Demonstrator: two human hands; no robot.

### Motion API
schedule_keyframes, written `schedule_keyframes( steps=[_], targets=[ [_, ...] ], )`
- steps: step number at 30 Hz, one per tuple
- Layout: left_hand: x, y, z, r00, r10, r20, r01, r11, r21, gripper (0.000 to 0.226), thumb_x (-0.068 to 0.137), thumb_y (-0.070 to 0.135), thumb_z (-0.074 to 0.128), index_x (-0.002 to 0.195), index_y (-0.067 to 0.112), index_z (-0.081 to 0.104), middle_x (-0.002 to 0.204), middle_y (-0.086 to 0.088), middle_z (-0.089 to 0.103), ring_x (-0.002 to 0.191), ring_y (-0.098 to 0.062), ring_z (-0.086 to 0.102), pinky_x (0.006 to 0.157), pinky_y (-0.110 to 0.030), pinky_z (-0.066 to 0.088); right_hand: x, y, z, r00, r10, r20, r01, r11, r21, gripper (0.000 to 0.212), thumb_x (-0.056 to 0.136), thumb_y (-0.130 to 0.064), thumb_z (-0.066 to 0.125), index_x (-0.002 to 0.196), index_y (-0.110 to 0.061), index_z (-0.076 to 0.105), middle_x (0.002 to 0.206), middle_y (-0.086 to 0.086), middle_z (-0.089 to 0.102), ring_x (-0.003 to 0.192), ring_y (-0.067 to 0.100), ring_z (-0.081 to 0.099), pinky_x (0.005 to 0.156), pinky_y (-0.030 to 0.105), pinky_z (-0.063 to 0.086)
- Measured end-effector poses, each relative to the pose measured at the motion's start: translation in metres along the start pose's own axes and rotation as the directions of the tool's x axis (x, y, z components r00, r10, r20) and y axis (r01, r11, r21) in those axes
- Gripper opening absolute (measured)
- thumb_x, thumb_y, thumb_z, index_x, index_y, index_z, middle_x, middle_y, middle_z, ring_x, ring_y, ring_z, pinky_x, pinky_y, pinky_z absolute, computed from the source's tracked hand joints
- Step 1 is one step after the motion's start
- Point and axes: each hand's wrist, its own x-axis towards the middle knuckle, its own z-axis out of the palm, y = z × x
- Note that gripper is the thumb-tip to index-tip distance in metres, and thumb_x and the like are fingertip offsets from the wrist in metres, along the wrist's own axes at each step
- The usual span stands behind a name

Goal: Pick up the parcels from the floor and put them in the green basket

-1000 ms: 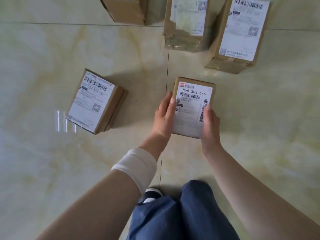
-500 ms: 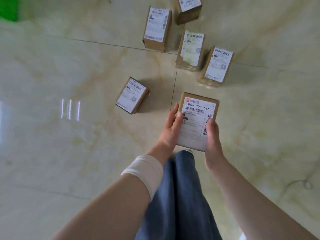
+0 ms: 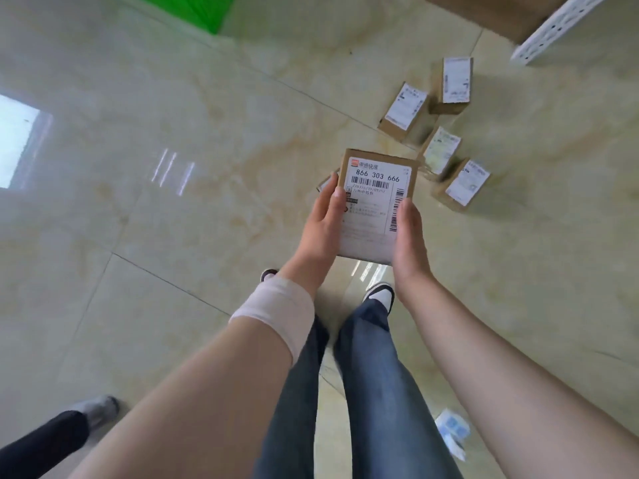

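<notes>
I hold a small brown parcel with a white label reading 866 303 666 up off the floor, in front of me. My left hand grips its left side and my right hand grips its right side. Several more labelled parcels lie on the tiled floor to the right: one, another, a third and one nearest. A further parcel peeks out behind my left hand, mostly hidden. A corner of the green basket shows at the top edge.
My legs in blue jeans stand below the parcel. Another person's leg and grey shoe are at the lower left. A white perforated shelf post and a brown box stand at the top right. A small blue-white packet lies on the floor.
The parcel has risen from the floor in both hands as I stood up. The view has swung left, so the floor parcels now sit to the right and the green basket shows at the top.
</notes>
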Motion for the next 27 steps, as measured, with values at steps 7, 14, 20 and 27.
schedule_keyframes(
  steps=[7,14,20,27],
  targets=[
    [-0.033,0.039,-0.132,0.990,-0.003,-0.139,-0.014,0.992,-0.123,0.049,0.096,0.041,0.036,0.143,0.027,0.035,0.143,0.002,0.046,0.131,-0.012,0.044,0.113,-0.034,0.033,-0.055,-0.038,0.130,0.990,0.005,0.140,0.009,0.996,-0.093,0.048,0.096,-0.049,0.035,0.134,-0.022,0.041,0.128,0.003,0.058,0.114,0.019,0.058,0.091,0.038,0.050],
    [-0.033,0.072,-0.278,0.977,-0.048,-0.207,0.007,0.981,-0.195,0.049,0.096,0.043,0.035,0.143,0.031,0.033,0.139,0.001,0.050,0.123,-0.016,0.050,0.069,-0.009,0.049,-0.093,-0.060,0.276,0.980,0.024,0.197,0.007,0.988,-0.154,0.054,0.090,-0.056,0.039,0.129,-0.020,0.044,0.125,0.006,0.060,0.111,0.023,0.061,0.090,0.044,0.052],
    [-0.010,0.113,-0.341,0.970,-0.075,-0.229,0.009,0.961,-0.275,0.051,0.095,0.045,0.036,0.142,0.028,0.034,0.141,-0.004,0.048,0.127,-0.020,0.047,0.108,-0.039,0.039,-0.087,-0.099,0.357,0.979,-0.002,0.205,0.041,0.981,-0.188,0.057,0.090,-0.055,0.043,0.130,-0.015,0.047,0.124,0.008,0.062,0.108,0.023,0.063,0.086,0.042,0.054],
    [0.045,0.189,-0.378,0.969,-0.045,-0.242,-0.033,0.950,-0.310,0.051,0.094,0.042,0.040,0.143,0.027,0.034,0.142,-0.003,0.048,0.129,-0.019,0.047,0.111,-0.042,0.036,-0.050,-0.165,0.417,0.982,0.006,0.188,0.024,0.987,-0.158,0.049,0.094,-0.045,0.043,0.129,-0.011,0.048,0.124,0.011,0.062,0.107,0.026,0.063,0.083,0.043,0.054]
  ],
)
